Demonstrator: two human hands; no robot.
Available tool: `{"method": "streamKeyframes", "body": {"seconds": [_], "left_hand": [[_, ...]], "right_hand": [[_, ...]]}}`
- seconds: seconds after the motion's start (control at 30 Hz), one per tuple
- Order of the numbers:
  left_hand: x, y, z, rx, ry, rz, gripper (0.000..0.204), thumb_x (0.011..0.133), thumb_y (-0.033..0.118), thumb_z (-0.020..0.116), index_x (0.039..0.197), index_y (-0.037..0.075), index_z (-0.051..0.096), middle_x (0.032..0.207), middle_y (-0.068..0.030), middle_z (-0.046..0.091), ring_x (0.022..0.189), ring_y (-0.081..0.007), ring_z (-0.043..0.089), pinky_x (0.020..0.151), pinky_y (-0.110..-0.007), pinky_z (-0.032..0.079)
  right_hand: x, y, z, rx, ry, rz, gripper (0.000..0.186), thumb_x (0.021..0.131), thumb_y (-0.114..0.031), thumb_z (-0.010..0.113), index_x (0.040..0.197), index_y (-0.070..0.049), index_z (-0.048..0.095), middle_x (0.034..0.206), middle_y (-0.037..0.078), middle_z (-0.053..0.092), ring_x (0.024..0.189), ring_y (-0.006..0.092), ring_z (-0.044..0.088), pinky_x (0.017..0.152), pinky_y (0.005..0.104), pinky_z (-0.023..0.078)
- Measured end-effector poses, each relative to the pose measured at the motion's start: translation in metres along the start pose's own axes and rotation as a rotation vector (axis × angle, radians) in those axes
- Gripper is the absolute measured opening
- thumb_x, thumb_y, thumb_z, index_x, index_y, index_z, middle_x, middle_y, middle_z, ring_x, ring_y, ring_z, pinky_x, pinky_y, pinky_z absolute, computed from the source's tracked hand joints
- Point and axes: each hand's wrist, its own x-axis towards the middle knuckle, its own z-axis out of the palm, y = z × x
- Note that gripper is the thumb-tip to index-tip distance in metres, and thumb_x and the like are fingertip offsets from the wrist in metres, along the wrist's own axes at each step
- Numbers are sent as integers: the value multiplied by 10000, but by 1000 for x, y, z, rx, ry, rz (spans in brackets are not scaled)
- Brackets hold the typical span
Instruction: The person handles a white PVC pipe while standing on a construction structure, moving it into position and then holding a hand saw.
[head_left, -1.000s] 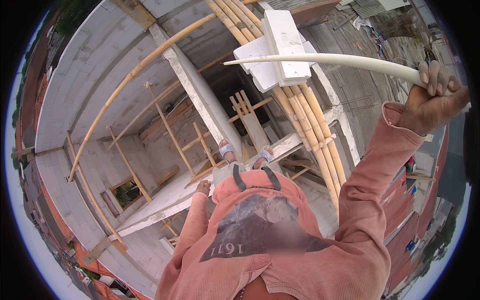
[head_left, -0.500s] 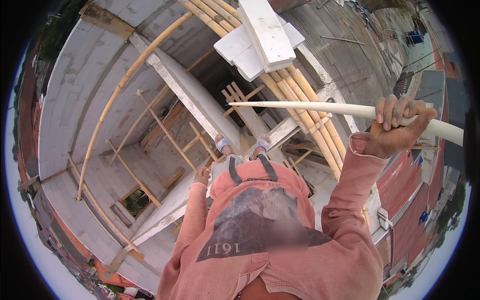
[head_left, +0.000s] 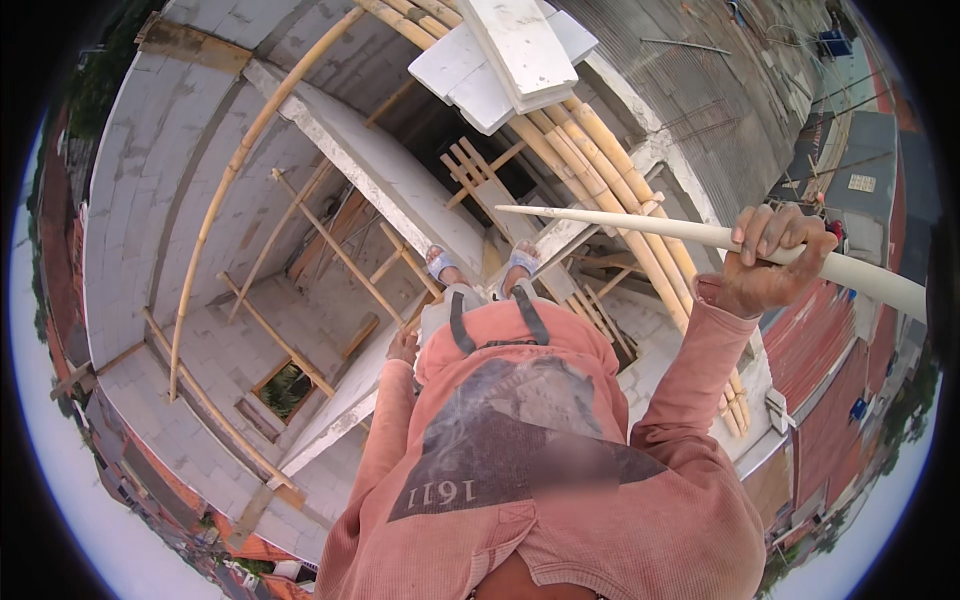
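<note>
My raised right hand (head_left: 780, 255) is closed around a long, smooth, cream-coloured pole (head_left: 640, 226). The pole looks thick where it runs off past the hand at the right rim, and narrows to a thin tip left of the bundled bamboo. At my left side hangs my left hand (head_left: 403, 345), low beside my thigh. Its fingers look loosely apart with nothing visible in them, though they show only in part. Both feet, in pale sandals (head_left: 440, 263), stand high up on a narrow ledge or wall top.
White lightweight blocks (head_left: 520, 55) lie stacked across bamboo poles (head_left: 600, 170) ahead. To the left, a curved-looking bamboo pole (head_left: 235, 165) crosses before a block wall (head_left: 150, 180). A deep room drops away below a concrete beam (head_left: 340, 150). Corrugated roofing (head_left: 700, 110) spreads at right.
My right hand has moved slightly left and down, and the pole's tip has shifted right. The view has turned a little. My left hand stays low at my side.
</note>
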Motion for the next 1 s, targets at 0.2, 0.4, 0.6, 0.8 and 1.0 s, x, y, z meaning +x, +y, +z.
{"method": "streamKeyframes", "body": {"seconds": [0.2, 0.4, 0.6, 0.8, 1.0], "left_hand": [[-4, 14, 6, 246, -14, 37, 469, 885, 378, 517, 1206, 38, 555, 1138, -148, 612, 1067, -224, 581, 904, -333, 449], [59, -31, 12, 286, -200, 196, 457, 877, 367, 542, 1207, 51, 550, 1128, -144, 621, 1054, -238, 581, 900, -336, 441], [107, -16, -20, 403, -184, 243, 488, 843, 392, 595, 1209, 74, 539, 1064, -140, 637, 944, -236, 615, 824, -332, 475], [131, 62, -71, 109, -173, 143, 447, 885, 326, 581, 1186, 0, 525, 1016, -112, 627, 843, -194, 616, 739, -324, 511], [157, 81, -94, 19, -161, 110, 413, 893, 328, 576, 1199, 55, 525, 1049, -95, 606, 797, -190, 619, 695, -327, 516]], "right_hand": [[4, -13, -22, -92, -4, -31, 447, 949, -478, 410, 700, -108, 420, 501, -15, 336, 373, 71, 322, 422, 254, 414], [17, -86, -32, -139, -58, -17, 488, 913, -529, 452, 762, -69, 511, 493, -28, 329, 380, 55, 302, 429, 220, 373], [-4, -157, -15, -219, 62, -15, 474, 874, -520, 536, 810, -50, 538, 520, -20, 358, 378, 47, 324, 407, 202, 360], [-32, -186, 8, -402, 423, -182, 530, 779, -628, 591, 850, -107, 520, 597, -3, 490, 344, 92, 247, 296, 202, 214], [-56, -222, 1, -371, 497, -230, 485, 814, -585, 580, 848, -102, 554, 569, 13, 500, 358, 84, 262, 311, 205, 216]]}}
